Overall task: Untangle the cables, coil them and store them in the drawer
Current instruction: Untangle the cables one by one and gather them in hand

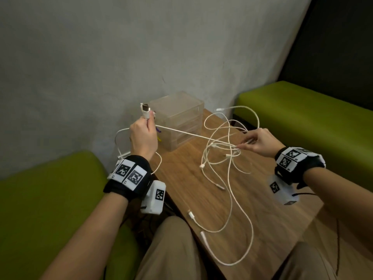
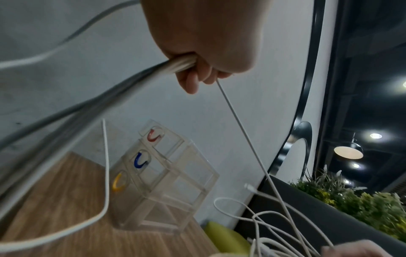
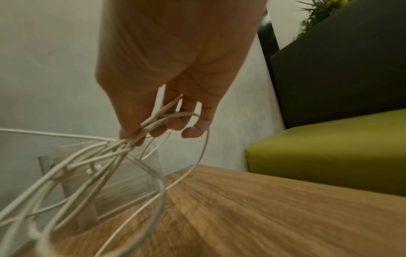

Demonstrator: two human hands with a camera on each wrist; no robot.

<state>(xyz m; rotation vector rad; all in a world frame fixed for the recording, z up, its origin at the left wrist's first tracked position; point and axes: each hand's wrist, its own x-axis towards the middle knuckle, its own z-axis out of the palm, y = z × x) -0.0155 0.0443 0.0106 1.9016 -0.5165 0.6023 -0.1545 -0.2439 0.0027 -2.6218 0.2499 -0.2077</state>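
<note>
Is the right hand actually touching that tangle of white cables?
Touching. The right wrist view shows the right hand with its fingers pinching several strands of the white cables.

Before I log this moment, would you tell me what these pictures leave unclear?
- How many cables make up the tangle: head view, strands overlap.
- Left hand fingertips: left wrist view, curled round the strands.
- Drawer unit contents: blurred, reflective clear walls.
- Right hand grip point: right wrist view, motion blur.

A wood-grain table (image 1: 268,201) carries a clear drawer unit (image 1: 177,120), standing just beyond the left hand (image 1: 143,136), and loose loops of white cables (image 1: 232,199) trailing on the table below the right hand (image 1: 260,141).
</note>
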